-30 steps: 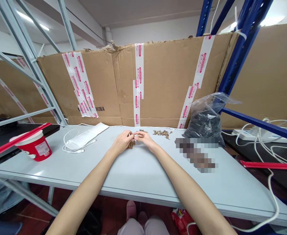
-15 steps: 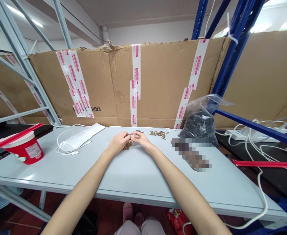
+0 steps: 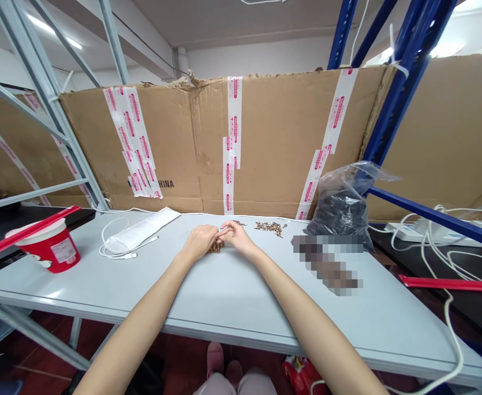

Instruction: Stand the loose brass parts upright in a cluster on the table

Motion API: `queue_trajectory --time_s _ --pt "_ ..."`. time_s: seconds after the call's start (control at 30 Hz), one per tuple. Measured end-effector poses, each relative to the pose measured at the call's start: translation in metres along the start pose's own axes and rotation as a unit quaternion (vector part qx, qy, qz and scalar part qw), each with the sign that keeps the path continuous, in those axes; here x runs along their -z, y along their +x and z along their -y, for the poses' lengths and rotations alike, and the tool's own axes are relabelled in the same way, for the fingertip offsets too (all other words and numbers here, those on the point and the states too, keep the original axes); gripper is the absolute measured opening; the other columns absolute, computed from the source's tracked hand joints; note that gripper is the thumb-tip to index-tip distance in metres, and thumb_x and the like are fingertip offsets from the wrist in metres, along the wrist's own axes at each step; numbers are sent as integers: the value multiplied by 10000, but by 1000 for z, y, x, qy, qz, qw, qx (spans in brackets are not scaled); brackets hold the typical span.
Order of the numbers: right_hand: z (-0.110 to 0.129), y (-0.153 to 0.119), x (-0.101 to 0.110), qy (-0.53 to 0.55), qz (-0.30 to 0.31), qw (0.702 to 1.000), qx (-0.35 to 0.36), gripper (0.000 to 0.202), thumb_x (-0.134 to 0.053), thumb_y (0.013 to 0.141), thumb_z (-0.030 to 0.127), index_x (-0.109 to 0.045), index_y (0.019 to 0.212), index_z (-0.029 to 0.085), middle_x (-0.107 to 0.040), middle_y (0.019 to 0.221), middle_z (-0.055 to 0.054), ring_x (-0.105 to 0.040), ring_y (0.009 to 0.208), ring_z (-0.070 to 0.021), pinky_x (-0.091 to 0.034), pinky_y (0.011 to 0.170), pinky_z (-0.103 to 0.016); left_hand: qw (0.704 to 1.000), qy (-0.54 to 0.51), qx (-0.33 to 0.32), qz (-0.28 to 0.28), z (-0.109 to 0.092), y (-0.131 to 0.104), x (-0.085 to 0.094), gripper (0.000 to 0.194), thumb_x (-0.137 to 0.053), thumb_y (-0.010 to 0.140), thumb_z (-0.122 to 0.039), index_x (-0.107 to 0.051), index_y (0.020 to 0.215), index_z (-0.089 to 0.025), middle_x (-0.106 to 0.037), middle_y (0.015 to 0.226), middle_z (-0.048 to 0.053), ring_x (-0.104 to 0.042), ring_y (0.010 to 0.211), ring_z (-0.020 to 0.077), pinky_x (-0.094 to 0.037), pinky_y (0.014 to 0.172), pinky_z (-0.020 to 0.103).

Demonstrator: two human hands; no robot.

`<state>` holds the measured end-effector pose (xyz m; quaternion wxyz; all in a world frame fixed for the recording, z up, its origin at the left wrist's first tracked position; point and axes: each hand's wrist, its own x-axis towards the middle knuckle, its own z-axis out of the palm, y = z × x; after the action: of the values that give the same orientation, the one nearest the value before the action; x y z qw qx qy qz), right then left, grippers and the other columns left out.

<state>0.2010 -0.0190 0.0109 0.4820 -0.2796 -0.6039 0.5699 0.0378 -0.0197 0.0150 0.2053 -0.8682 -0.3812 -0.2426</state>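
My left hand (image 3: 202, 241) and my right hand (image 3: 236, 237) meet fingertip to fingertip over the middle of the grey table (image 3: 232, 296). The fingers of both are closed in a pinch; whatever lies between them is too small to make out. Right below them sits a pile of small brass-coloured metal pieces (image 3: 215, 248), partly covered by the left hand. Another group of small brass-coloured pieces (image 3: 269, 227) is spread out to the right, beyond my right hand. Several tiny clear pieces (image 3: 186, 233) lie just left of my left hand, hard to see.
A red and white paper bucket (image 3: 55, 247) stands at the left, near a white pouch (image 3: 142, 233) and a white cable (image 3: 103, 241). To the right are a clear bag of black items (image 3: 339, 206) and a blurred-out patch (image 3: 327, 266). A cardboard wall (image 3: 273, 142) closes off the back.
The view has shifted slightly, so everything sits a little further right. My hands stay together over the pile, with the fingers slightly rearranged.
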Motion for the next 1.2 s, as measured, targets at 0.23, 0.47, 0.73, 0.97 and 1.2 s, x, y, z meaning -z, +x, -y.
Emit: queue_trajectory --time_s 0.23,0.47,0.73,0.97,1.2 --pt "7 -6 -11 -230 -38 963 135 241 -503 694 174 -432 920 221 -546 724 18 -577 678 -136 -448 692 -289 999 7 53 -3 1 0 -3 350 -267 929 -325 -509 731 -170 -548 648 25 -503 611 146 -342 603 262" --pt "11 -10 -16 -292 -75 937 178 337 -488 720 170 -412 1044 222 -562 782 -2 -559 699 -134 -441 729 -291 997 -63 42 -20 4 -3 1 255 -294 921 -340 -484 965 -175 -592 801 41 -552 752 164 -389 685 277" --pt "1 -3 -2 -253 -87 952 147 303 -511 675 144 -431 958 219 -561 736 18 -570 678 -128 -452 708 -286 999 -32 -10 9 2 -1 -7 213 -280 917 -229 -487 939 -185 -575 812 42 -531 753 164 -365 686 284" --pt "11 -9 -12 -371 -79 897 225 94 -420 699 107 -447 721 194 -509 772 -20 -499 733 -149 -413 725 -287 1000 -20 12 -2 0 0 -1 247 -247 924 -231 -486 888 -179 -547 717 30 -506 683 166 -330 652 291" --pt "12 -12 -14 -399 -66 880 249 120 -389 722 90 -448 744 192 -491 789 -29 -481 739 -157 -395 723 -281 999 -12 41 -1 0 0 -2 310 -226 934 -272 -503 828 -180 -553 657 19 -508 624 156 -326 630 276"
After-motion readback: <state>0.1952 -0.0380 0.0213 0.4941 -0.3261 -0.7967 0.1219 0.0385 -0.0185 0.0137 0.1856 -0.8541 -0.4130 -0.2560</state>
